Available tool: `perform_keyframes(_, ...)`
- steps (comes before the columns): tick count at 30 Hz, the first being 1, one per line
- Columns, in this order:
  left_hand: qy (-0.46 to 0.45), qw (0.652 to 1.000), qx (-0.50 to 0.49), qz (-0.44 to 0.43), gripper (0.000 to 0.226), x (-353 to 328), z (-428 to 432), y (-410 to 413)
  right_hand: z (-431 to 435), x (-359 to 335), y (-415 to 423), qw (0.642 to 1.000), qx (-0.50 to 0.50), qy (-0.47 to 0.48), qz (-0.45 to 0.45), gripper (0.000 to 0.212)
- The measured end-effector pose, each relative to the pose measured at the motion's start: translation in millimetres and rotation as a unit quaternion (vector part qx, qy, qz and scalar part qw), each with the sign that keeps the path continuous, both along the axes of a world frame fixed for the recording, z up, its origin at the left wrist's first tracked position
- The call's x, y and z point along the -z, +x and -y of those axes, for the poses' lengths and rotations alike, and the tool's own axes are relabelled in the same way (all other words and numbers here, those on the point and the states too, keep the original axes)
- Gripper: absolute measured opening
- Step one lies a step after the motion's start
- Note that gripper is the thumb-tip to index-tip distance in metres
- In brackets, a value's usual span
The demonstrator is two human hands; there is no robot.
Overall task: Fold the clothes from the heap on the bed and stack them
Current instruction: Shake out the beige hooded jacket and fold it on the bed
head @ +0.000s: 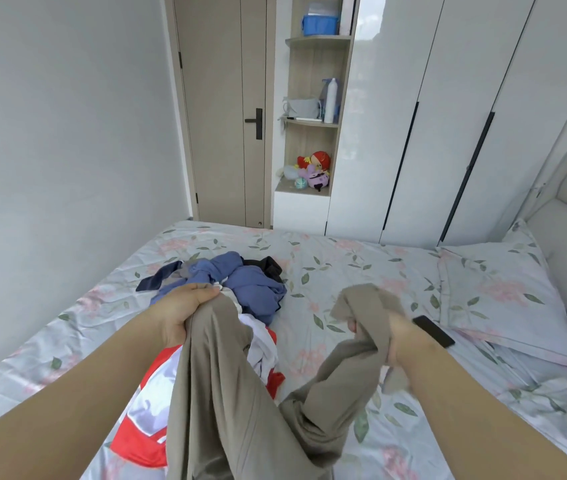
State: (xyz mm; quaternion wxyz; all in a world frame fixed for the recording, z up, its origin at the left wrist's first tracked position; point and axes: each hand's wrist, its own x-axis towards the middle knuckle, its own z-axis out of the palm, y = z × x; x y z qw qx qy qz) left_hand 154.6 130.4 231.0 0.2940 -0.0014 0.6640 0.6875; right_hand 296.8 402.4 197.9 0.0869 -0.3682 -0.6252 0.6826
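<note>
Gripping the khaki trousers [226, 393] at both ends, left hand [185, 313] and right hand [392, 337] clench fingers around cloth, its long axis sagging between them above the bed [344, 265].

Only one view is given, taken by a wide-angle camera that is worn on the person's head and directed forward and down. The bed [361, 265] is looked at from above at a slant and fills the lower half of the frame. The left hand [185, 313] and the right hand [399, 337], both gripping the beige trousers [226, 393], are shown very near, at lower centre. The door [219, 109] and the wardrobe [448, 116] are seen farther off in the upper half, with lines that are made to lean by the lens.
</note>
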Motion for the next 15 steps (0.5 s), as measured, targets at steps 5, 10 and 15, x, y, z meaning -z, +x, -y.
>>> perform_keyframes(5,0.083,0.995,0.024,-0.05,0.014,-18.4,-1.2,3.7,-12.8,24.0,7.8,0.973,0.026,0.184,0.136,0.04)
perform_keyframes(10,0.151,0.984,0.061,-0.069,0.015,-40.4,-12.3,13.2,12.9,24.2,0.9,0.898,-0.157,0.332,0.243,0.02)
perform_keyframes(15,0.243,0.959,0.127,-0.068,0.025,-65.8,-33.7,29.0,55.3,20.7,-4.0,0.959,-0.263,0.087,0.067,0.043)
